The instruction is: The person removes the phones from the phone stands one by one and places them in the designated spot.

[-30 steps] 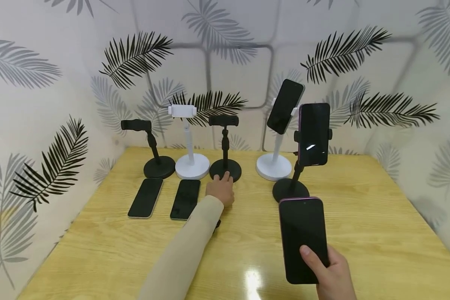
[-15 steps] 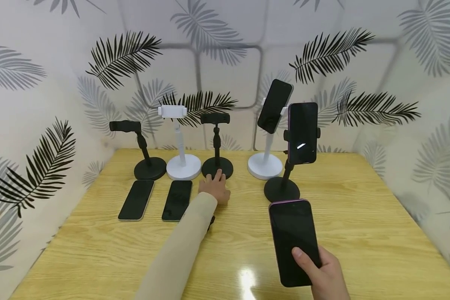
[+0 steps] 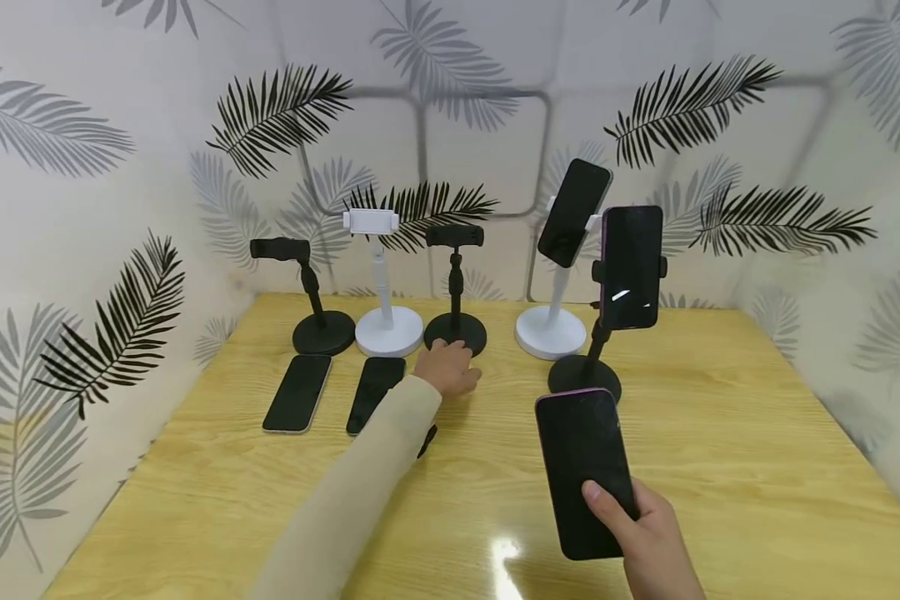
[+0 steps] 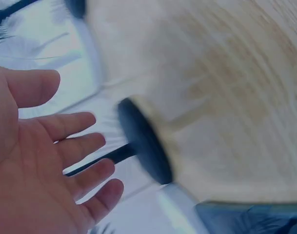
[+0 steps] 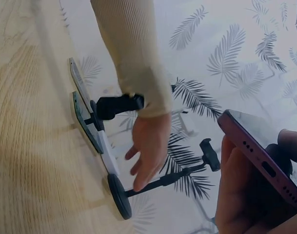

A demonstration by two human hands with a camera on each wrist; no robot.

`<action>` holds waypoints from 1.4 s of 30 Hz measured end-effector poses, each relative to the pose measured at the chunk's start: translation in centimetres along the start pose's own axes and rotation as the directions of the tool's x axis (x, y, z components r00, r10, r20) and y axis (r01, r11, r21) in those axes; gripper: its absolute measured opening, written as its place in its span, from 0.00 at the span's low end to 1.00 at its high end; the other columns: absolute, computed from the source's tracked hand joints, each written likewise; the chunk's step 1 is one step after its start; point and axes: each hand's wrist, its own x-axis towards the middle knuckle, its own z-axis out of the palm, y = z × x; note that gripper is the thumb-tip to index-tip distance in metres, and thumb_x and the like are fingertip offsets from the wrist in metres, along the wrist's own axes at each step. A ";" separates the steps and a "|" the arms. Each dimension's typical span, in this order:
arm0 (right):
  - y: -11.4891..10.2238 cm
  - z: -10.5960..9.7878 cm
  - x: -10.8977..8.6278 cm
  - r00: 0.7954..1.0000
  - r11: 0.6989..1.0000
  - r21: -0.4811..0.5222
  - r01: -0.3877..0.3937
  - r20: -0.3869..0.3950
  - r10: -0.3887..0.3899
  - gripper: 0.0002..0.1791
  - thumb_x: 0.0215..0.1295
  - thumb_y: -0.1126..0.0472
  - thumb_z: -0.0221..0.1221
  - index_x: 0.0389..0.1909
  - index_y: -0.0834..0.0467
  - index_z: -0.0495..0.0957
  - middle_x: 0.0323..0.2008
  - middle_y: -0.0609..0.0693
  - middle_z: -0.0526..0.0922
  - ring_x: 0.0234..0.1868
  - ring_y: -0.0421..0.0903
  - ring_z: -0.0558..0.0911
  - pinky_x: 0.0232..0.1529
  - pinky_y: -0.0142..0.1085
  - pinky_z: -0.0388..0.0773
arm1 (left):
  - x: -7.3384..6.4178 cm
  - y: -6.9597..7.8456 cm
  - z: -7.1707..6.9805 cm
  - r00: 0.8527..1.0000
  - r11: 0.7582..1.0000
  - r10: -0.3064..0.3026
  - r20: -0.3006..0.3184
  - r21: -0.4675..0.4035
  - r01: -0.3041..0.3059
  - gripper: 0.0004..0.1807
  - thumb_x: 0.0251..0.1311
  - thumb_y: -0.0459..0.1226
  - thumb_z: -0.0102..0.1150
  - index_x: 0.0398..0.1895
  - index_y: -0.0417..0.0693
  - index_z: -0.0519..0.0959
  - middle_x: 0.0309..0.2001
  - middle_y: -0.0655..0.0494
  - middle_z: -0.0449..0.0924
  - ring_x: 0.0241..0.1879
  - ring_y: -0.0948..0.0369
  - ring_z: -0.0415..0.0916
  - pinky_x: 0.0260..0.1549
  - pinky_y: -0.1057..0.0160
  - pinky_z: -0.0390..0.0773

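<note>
My left hand [image 3: 447, 367] reaches over the table with its palm down, right at the front rim of a black phone stand [image 3: 455, 283] whose holder holds no phone. In the left wrist view the left hand's fingers [image 4: 82, 146] are spread and loosely bent, with nothing in them, beside the stand's round base [image 4: 144, 141]. My right hand [image 3: 656, 537] grips a smartphone [image 3: 581, 467] with a purple-pink edge and dark screen, thumb across its front. The right wrist view shows that smartphone's port end [image 5: 263, 163] and the stand [image 5: 120, 195] under the left hand.
A black stand [image 3: 322, 333] and a white stand [image 3: 388, 331] stand to the left, with two phones [image 3: 297, 394] [image 3: 375, 392] lying before them. To the right, a white stand [image 3: 550, 332] and a black stand [image 3: 583, 375] each hold a phone. A patterned wall [image 3: 480, 150] backs the table [image 3: 720, 450].
The left hand's fingers have drawn back slightly from the stand's base and spread. The right hand has shifted a little left with its smartphone. The head view swung right, then back.
</note>
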 end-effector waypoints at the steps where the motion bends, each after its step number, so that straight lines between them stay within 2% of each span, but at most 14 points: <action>1: 0.0 0.1 0.1 1.000 1.000 0.000 0.003 0.020 -0.003 0.24 0.73 0.56 0.56 0.64 0.64 0.72 0.48 0.49 0.85 0.43 0.43 0.84 0.43 0.38 0.82 | -0.4 0.0 -0.1 1.000 1.000 0.017 -0.006 -0.020 -0.017 0.27 0.74 0.48 0.42 0.70 0.48 0.70 0.76 0.51 0.61 0.74 0.44 0.56 0.71 0.39 0.58; 3: 0.0 0.2 0.4 0.996 1.000 -0.021 0.018 0.086 -0.016 0.24 0.74 0.55 0.54 0.65 0.65 0.71 0.49 0.52 0.84 0.44 0.45 0.83 0.43 0.39 0.82 | -1.4 -0.4 -0.5 0.999 0.998 0.031 -0.019 -0.062 -0.032 0.26 0.75 0.49 0.42 0.70 0.49 0.70 0.76 0.51 0.61 0.75 0.44 0.55 0.72 0.37 0.55; 6: 0.0 0.7 1.2 0.986 0.997 -0.066 0.035 0.167 -0.023 0.25 0.76 0.54 0.51 0.65 0.66 0.69 0.51 0.56 0.82 0.44 0.46 0.83 0.43 0.39 0.81 | -3.2 -1.1 -1.1 0.999 0.992 0.013 -0.051 -0.126 -0.019 0.25 0.75 0.49 0.43 0.69 0.52 0.71 0.75 0.54 0.63 0.75 0.46 0.55 0.71 0.36 0.53; 11: -0.3 1.8 3.2 0.983 0.991 -0.120 0.062 0.182 -0.039 0.22 0.77 0.57 0.49 0.62 0.68 0.70 0.49 0.58 0.83 0.43 0.45 0.84 0.43 0.38 0.81 | -5.6 -1.9 -1.5 0.995 0.987 0.028 -0.100 -0.155 -0.043 0.23 0.75 0.48 0.44 0.67 0.51 0.73 0.73 0.52 0.67 0.74 0.45 0.57 0.68 0.37 0.57; 16: -0.5 3.1 5.4 0.970 0.983 -0.163 0.079 0.240 -0.038 0.21 0.76 0.60 0.46 0.61 0.70 0.70 0.47 0.60 0.85 0.40 0.45 0.85 0.41 0.38 0.81 | -7.3 -2.6 -0.4 0.994 0.990 0.028 -0.105 -0.134 -0.042 0.23 0.74 0.47 0.47 0.66 0.47 0.74 0.70 0.49 0.70 0.72 0.44 0.60 0.66 0.36 0.61; 19: -0.3 4.0 6.6 0.955 0.985 -0.162 0.060 0.298 -0.010 0.23 0.75 0.62 0.45 0.64 0.72 0.67 0.45 0.59 0.85 0.37 0.43 0.84 0.38 0.39 0.80 | -8.2 -2.9 0.4 0.997 0.990 0.008 -0.073 -0.138 -0.018 0.24 0.74 0.46 0.48 0.66 0.46 0.74 0.71 0.49 0.69 0.71 0.43 0.61 0.65 0.37 0.61; 22: 0.0 4.7 7.5 0.942 0.987 -0.157 0.042 0.335 0.013 0.25 0.71 0.64 0.45 0.65 0.73 0.65 0.43 0.58 0.84 0.34 0.42 0.83 0.37 0.38 0.78 | -9.0 -3.1 1.0 0.999 0.989 0.018 -0.043 -0.145 -0.024 0.24 0.74 0.46 0.47 0.66 0.44 0.73 0.71 0.47 0.69 0.70 0.42 0.62 0.65 0.36 0.61; 25: 0.1 5.3 8.3 0.940 0.989 -0.148 0.028 0.341 0.025 0.26 0.68 0.65 0.46 0.66 0.71 0.64 0.46 0.60 0.82 0.35 0.43 0.82 0.38 0.38 0.77 | -9.8 -3.2 1.3 0.999 0.991 0.033 -0.041 -0.132 -0.038 0.24 0.74 0.46 0.46 0.66 0.44 0.74 0.72 0.45 0.68 0.71 0.41 0.61 0.65 0.35 0.61; 28: 0.1 5.9 9.0 0.934 0.987 -0.154 0.038 0.357 0.020 0.27 0.69 0.66 0.47 0.68 0.69 0.63 0.53 0.64 0.79 0.41 0.45 0.82 0.41 0.37 0.79 | -10.7 -3.3 1.6 0.998 0.991 0.026 -0.054 -0.129 -0.033 0.24 0.74 0.46 0.46 0.66 0.44 0.74 0.71 0.44 0.68 0.71 0.41 0.61 0.65 0.34 0.62; 31: 0.2 6.7 9.7 0.929 0.987 -0.153 0.041 0.368 0.019 0.26 0.71 0.67 0.49 0.69 0.68 0.63 0.59 0.66 0.74 0.47 0.48 0.82 0.44 0.39 0.83 | -11.8 -3.2 1.7 0.999 0.982 0.033 -0.042 -0.182 -0.040 0.24 0.74 0.45 0.47 0.67 0.42 0.72 0.71 0.44 0.69 0.71 0.42 0.61 0.67 0.36 0.62; 36: 0.5 8.0 10.7 0.932 0.984 -0.173 0.036 0.362 0.029 0.26 0.73 0.65 0.51 0.69 0.68 0.63 0.60 0.67 0.73 0.45 0.48 0.83 0.44 0.39 0.85 | -13.7 -1.7 1.0 0.991 0.941 0.137 -0.002 -0.311 -0.131 0.27 0.74 0.45 0.47 0.70 0.40 0.67 0.72 0.45 0.67 0.74 0.44 0.57 0.72 0.42 0.60; 39: 0.6 8.6 11.4 0.936 0.985 -0.170 0.022 0.350 0.039 0.25 0.73 0.64 0.51 0.68 0.68 0.64 0.59 0.66 0.74 0.42 0.46 0.82 0.41 0.36 0.85 | -14.6 -0.7 0.4 0.981 0.937 0.194 -0.004 -0.295 -0.187 0.27 0.75 0.45 0.46 0.71 0.42 0.66 0.73 0.45 0.64 0.75 0.45 0.56 0.73 0.44 0.59; 42: 0.6 9.2 11.9 0.937 0.987 -0.164 0.004 0.346 0.054 0.25 0.73 0.64 0.51 0.67 0.68 0.64 0.59 0.66 0.74 0.41 0.45 0.82 0.41 0.34 0.84 | -15.1 -0.4 0.2 0.980 0.950 0.198 -0.021 -0.244 -0.197 0.27 0.75 0.46 0.46 0.71 0.43 0.66 0.74 0.45 0.63 0.75 0.45 0.56 0.72 0.42 0.60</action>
